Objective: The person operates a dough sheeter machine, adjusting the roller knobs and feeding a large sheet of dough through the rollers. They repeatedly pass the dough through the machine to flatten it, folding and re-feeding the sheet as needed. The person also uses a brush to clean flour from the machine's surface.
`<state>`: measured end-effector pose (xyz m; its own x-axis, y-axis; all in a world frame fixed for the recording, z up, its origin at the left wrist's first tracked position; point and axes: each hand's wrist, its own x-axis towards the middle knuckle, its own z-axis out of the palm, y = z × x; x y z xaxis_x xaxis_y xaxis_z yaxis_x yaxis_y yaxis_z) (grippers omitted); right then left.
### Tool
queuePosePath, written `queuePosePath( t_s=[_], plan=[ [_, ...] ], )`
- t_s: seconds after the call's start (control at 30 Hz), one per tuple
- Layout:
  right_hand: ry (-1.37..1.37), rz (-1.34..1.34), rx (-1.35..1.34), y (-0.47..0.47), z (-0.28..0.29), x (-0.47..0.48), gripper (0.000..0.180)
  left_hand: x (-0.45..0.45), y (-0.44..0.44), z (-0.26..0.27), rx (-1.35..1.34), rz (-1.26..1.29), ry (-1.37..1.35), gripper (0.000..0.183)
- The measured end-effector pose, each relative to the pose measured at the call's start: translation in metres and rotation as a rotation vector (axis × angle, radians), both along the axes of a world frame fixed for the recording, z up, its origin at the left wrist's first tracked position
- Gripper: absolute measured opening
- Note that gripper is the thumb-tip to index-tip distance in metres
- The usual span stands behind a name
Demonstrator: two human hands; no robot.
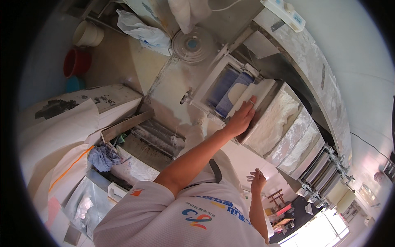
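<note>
My left hand (242, 119) lies with extended fingers on a pale slab (262, 89) at the edge of a roller machine's frame (205, 85). Beside that slab, a cream-coloured sheet, perhaps dough (237, 94), rests against the blue rollers (223, 89). Part of the slab is hidden under my fingers. My right hand (257, 180) hangs in the air lower right, holding nothing, its fingers apart and whitened as if by powder. A small handle or knob (186, 97) sticks out from the frame's left corner.
Powder-coated sloping panels (274, 123) lead right to metal rollers (318, 166). A long ledge (321, 71) curves behind, with a power strip (287, 15). A round lidded container (193, 46) stands beyond the machine. Left are a red bucket (77, 63) and a crumpled blue cloth (103, 157).
</note>
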<state>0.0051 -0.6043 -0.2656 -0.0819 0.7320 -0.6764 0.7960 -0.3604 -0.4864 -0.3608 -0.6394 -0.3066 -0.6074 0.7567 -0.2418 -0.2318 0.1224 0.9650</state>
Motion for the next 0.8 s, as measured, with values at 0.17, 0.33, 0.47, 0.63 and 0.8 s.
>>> queuePosePath(
  t_s=[0.17, 0.33, 0.47, 0.63, 0.8],
  plan=[
    [-0.027, 0.03, 0.006, -0.003, -0.003, 0.009, 0.042, 0.0, -0.001, 0.0, -0.01, 0.002, -0.013, 0.054],
    [-0.022, 0.039, 0.004, -0.011, -0.005, 0.013, 0.042, -0.005, -0.007, 0.004, -0.03, -0.008, -0.06, 0.055],
    [-0.027, 0.026, 0.016, -0.017, -0.006, 0.017, 0.042, -0.005, -0.005, -0.002, -0.048, -0.018, -0.085, 0.056],
    [-0.022, 0.016, 0.012, -0.007, -0.004, 0.041, 0.041, 0.006, 0.008, -0.023, -0.195, -0.109, 0.27, 0.051],
    [0.132, -0.035, 0.147, 0.016, -0.038, 0.106, 0.04, -0.007, -0.026, -0.024, -0.279, 0.295, 0.138, 0.046]
  ],
)
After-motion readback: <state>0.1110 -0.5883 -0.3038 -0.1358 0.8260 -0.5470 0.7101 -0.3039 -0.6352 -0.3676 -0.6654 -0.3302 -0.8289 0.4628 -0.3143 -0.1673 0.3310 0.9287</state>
